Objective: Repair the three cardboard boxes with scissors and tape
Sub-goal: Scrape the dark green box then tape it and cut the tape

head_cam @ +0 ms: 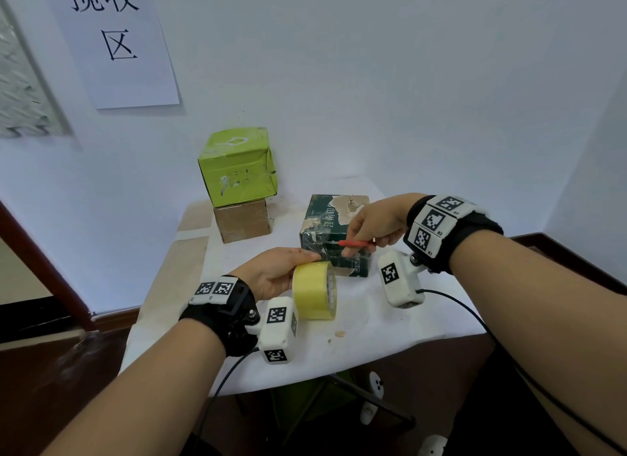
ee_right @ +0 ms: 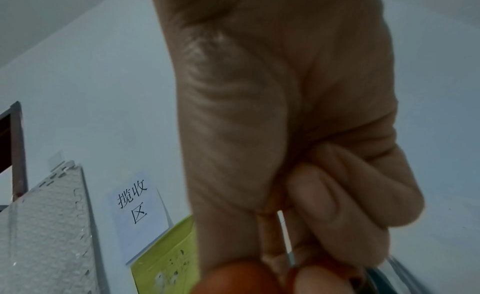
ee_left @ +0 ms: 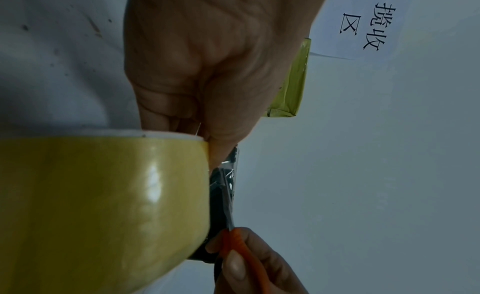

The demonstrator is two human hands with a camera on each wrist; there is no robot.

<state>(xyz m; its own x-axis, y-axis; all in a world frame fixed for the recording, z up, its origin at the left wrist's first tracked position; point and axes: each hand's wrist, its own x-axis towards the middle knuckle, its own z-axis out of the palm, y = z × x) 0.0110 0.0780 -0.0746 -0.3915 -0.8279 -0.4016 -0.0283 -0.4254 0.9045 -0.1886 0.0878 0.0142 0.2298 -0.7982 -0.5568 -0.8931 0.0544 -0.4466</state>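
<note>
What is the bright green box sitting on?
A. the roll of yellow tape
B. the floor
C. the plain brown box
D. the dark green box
C: in the head view the bright green box rests right on top of the plain brown box at the back of the table, apart from the dark green box.

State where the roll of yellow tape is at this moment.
In the head view the roll of yellow tape stands on edge near the table's front, held by the left hand, just in front of the dark green box.
</note>
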